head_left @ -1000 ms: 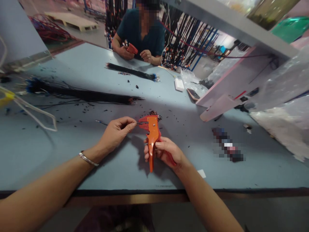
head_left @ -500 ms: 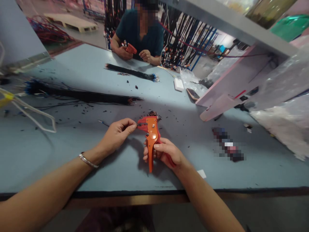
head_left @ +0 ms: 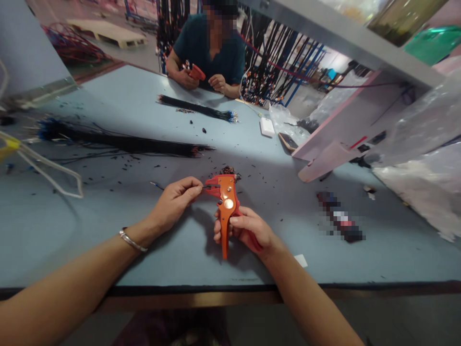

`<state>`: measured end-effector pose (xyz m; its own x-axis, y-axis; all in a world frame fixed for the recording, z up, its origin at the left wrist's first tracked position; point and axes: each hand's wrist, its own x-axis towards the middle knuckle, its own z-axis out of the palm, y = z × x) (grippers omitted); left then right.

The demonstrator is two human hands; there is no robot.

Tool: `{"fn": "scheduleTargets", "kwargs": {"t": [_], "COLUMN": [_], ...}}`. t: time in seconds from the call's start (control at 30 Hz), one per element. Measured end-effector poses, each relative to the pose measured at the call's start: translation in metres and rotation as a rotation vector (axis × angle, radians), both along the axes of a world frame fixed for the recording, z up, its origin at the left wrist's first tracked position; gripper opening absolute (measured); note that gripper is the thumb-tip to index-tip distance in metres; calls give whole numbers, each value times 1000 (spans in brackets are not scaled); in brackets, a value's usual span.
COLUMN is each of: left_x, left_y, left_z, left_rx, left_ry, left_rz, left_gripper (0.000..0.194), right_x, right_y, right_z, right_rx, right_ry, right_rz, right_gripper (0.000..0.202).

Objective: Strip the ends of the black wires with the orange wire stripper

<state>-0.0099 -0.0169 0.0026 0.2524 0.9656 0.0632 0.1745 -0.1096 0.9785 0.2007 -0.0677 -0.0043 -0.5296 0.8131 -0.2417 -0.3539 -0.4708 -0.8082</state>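
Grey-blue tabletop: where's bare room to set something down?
Mostly bare: front left, between the white wire frame and your left forearm; front right, between the small white square and clear plastic sheeting. Crowded: beyond the orange-and-red hand tool, around the dark scrap pile and long black wire bundle.

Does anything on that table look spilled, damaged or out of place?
Small dark scraps look untidy: they lie heaped just beyond the orange tool and scattered loose across the table, whereas the long wire bundle lies mostly gathered. Nothing looks plainly damaged.
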Motion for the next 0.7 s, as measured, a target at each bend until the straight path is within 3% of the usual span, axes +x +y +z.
{"fn": "scheduleTargets", "kwargs": {"t": [0.7], "left_x": [4], "left_y": [-2], "left_z": [12], "left_rx": [63], "left_ry": [12], "left_rz": [38], "left_gripper": [20], "right_x": [-4], "right_y": [-6], "right_z": [6], "right_rx": [127], "right_ry": [-128], "right_rz": [-54], "right_gripper": [30]}}
